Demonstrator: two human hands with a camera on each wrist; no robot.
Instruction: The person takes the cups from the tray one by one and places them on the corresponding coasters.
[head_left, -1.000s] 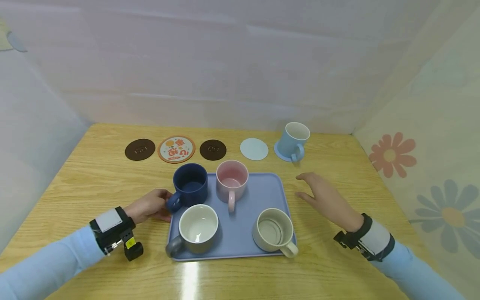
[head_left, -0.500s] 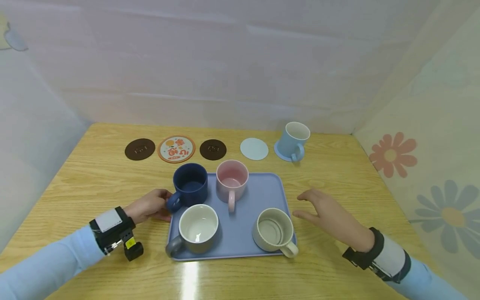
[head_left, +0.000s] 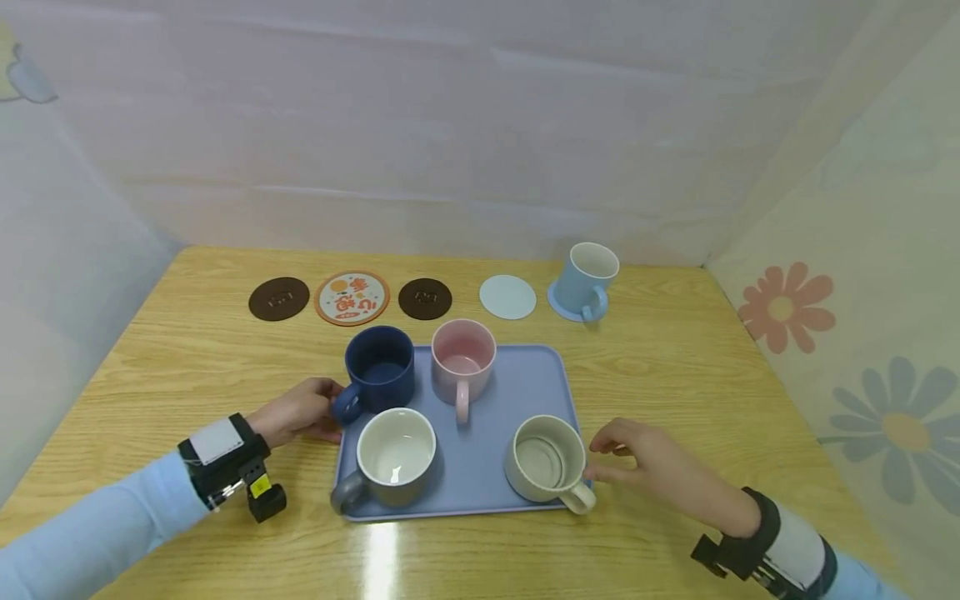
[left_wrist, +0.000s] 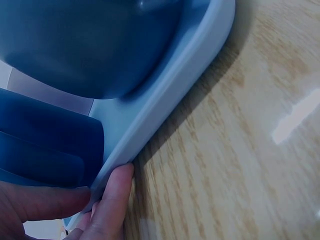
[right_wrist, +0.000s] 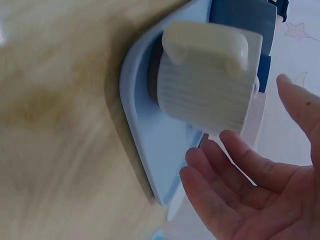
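A blue tray [head_left: 480, 479] carries a navy mug [head_left: 382, 379], a pink mug [head_left: 459, 379], a grey mug with a white inside [head_left: 397, 479] and a cream mug [head_left: 534, 471]. At its left edge, my left hand [head_left: 298, 412] pinches the rim beside the navy mug's handle; the left wrist view has the thumb [left_wrist: 60, 201] on the inner side and fingers [left_wrist: 114, 200] outside. My right hand [head_left: 648, 458] is at the tray's right side, fingertips close to the cream mug, its thumb and fingers spread apart. The mug's ribbed wall [right_wrist: 205, 95] faces that hand in the right wrist view.
Behind the tray runs a row of round coasters: dark brown [head_left: 279, 298], orange-rimmed [head_left: 352, 298], another dark brown [head_left: 425, 298] and pale blue [head_left: 507, 297]. At its right end a light blue mug [head_left: 581, 283] stands on a blue coaster [head_left: 558, 304]. Cloth walls [head_left: 465, 150] enclose the wooden table.
My right hand has come down and nearer, from beside the tray's upper right to next to the cream mug. The left hand, tray and mugs have stayed in place.
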